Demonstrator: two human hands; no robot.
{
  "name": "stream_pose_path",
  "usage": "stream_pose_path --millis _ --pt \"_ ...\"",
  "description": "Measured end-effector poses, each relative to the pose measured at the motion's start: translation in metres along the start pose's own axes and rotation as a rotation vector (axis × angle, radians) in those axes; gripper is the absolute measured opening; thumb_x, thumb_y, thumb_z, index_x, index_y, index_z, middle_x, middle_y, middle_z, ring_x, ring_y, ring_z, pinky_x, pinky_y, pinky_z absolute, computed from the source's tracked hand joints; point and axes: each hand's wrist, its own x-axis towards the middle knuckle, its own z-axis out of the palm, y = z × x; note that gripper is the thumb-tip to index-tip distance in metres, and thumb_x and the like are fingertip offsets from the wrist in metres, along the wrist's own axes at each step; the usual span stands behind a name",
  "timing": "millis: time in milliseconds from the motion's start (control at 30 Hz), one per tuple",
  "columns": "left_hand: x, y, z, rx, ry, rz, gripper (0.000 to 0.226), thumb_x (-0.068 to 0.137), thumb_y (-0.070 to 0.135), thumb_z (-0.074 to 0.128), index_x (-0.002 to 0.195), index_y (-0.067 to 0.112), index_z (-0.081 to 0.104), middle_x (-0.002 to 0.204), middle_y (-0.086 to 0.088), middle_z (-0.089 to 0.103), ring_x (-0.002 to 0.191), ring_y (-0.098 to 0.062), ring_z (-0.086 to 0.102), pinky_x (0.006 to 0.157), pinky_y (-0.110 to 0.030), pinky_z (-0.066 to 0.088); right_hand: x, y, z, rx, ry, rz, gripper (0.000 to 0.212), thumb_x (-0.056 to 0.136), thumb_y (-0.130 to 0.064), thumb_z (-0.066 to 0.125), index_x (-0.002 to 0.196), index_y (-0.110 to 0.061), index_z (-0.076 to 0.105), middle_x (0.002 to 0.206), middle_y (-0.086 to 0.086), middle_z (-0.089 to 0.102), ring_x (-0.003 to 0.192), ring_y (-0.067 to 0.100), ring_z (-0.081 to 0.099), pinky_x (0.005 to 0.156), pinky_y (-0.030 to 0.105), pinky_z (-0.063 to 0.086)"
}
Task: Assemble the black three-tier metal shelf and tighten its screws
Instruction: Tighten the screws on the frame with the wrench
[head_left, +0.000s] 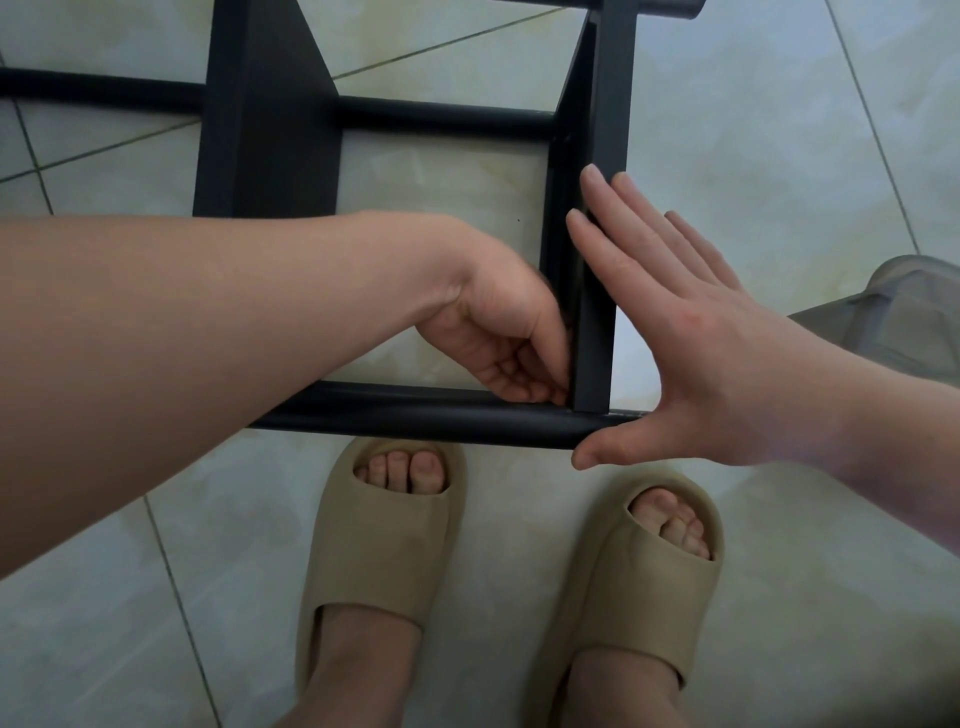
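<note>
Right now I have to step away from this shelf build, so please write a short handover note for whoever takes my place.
Left hand: fingers curled at the inside corner where the right panel meets the near tube; whether it pinches a screw is hidden.
Right hand: open, flat against that panel's outer face, thumb at the tube's end.
The shelf frame, with its other panel, rests on the tiled floor.
Done: panels and tubes look joined.
Left: this corner's fastening, tightness unknown; the other joints cannot be checked here.
</note>
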Motion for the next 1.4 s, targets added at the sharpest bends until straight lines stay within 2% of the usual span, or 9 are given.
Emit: stream_pose_path --millis 200,333,500,633,933,1067,1133,1233,1400 --pt "-0.0007 -0.004 0.0005 -0.1 -0.031 0.053 0.021 0.092 -0.011 0.053 0.091 0.007 0.065 0.083 -0.007 0.069 0.071 -0.013 0.067 0.066 -0.021 0.057 0.0001 0.0012 0.0011 -0.001 0.01 -0.011 0.139 0.062 -0.088 0.057 0.162 -0.012 -0.002 0.169 0.002 -0.018 0.154 0.014 -0.02 0.127 0.045 0.0" --pt "-0.0011 -0.0059 -0.0006 -0.046 -0.055 0.004 0.017 0.094 0.002 0.055 0.09 0.01 0.069 0.085 -0.005 0.069 0.076 -0.014 0.064 0.075 -0.024 0.053 0.0 0.0013 0.0017 -0.01 0.016 -0.014 0.138 0.063 -0.089 0.055 0.162 -0.012 -0.001 0.169 0.003 -0.017 0.154 0.015 -0.019 0.127 0.045 0.001" --pt "-0.0005 -0.0015 0.001 0.02 -0.03 -0.019 0.018 0.092 0.003 0.059 0.081 0.011 0.07 0.073 -0.001 0.067 0.066 -0.009 0.061 0.066 -0.019 0.05 0.0 0.0007 0.0016 -0.021 0.021 -0.01 0.139 0.062 -0.089 0.054 0.162 -0.011 0.0 0.169 0.003 -0.016 0.155 0.015 -0.018 0.127 0.046 0.003" --pt "-0.0001 0.0023 0.0006 0.028 -0.003 -0.019 0.017 0.092 -0.001 0.059 0.082 0.009 0.07 0.073 -0.003 0.067 0.064 -0.009 0.061 0.066 -0.019 0.053 0.0001 0.0006 0.0016 -0.014 0.02 -0.01 0.139 0.061 -0.09 0.053 0.162 -0.011 0.0 0.169 0.003 -0.016 0.155 0.015 -0.018 0.127 0.046 0.003" --pt "-0.0007 0.0001 0.0019 -0.045 -0.011 0.068 0.022 0.09 -0.011 0.055 0.085 0.006 0.069 0.083 -0.008 0.07 0.075 -0.015 0.067 0.072 -0.022 0.057 0.0002 0.0012 0.0018 -0.011 0.021 -0.012 0.139 0.061 -0.09 0.053 0.162 -0.01 0.0 0.169 0.003 -0.016 0.155 0.015 -0.018 0.127 0.047 0.004" --pt "-0.0018 -0.0012 0.0005 -0.005 -0.029 0.027 0.017 0.092 -0.001 0.056 0.09 0.009 0.069 0.089 -0.007 0.069 0.078 -0.015 0.064 0.078 -0.025 0.054 0.0002 0.0013 0.0021 -0.016 0.024 -0.013 0.139 0.062 -0.09 0.053 0.162 -0.011 0.0 0.169 0.003 -0.016 0.155 0.015 -0.019 0.127 0.046 0.003" --pt "-0.0025 -0.0013 0.0001 0.049 -0.025 -0.021 0.014 0.094 0.006 0.057 0.089 0.012 0.069 0.082 -0.003 0.068 0.073 -0.012 0.061 0.073 -0.023 0.051 0.0002 0.0017 0.0021 -0.017 0.023 -0.015 0.138 0.062 -0.09 0.053 0.162 -0.011 -0.001 0.169 0.003 -0.016 0.155 0.015 -0.019 0.127 0.046 0.003" --pt "-0.0018 0.0004 0.0005 0.052 -0.012 -0.027 0.016 0.093 0.004 0.058 0.084 0.01 0.069 0.073 -0.002 0.067 0.067 -0.01 0.06 0.066 -0.019 0.051 0.0003 0.0018 0.0022 -0.014 0.025 -0.017 0.138 0.062 -0.09 0.053 0.162 -0.011 0.0 0.169 0.003 -0.016 0.155 0.015 -0.019 0.127 0.047 0.003" --pt "0.0002 0.0037 0.0 0.043 0.019 0.0 0.016 0.091 -0.003 0.059 0.086 0.007 0.07 0.077 -0.006 0.068 0.068 -0.012 0.063 0.069 -0.02 0.055 0.0007 0.0016 0.0023 -0.01 0.024 -0.016 0.139 0.062 -0.09 0.056 0.162 -0.009 0.001 0.169 0.004 -0.015 0.155 0.016 -0.018 0.127 0.048 0.004"
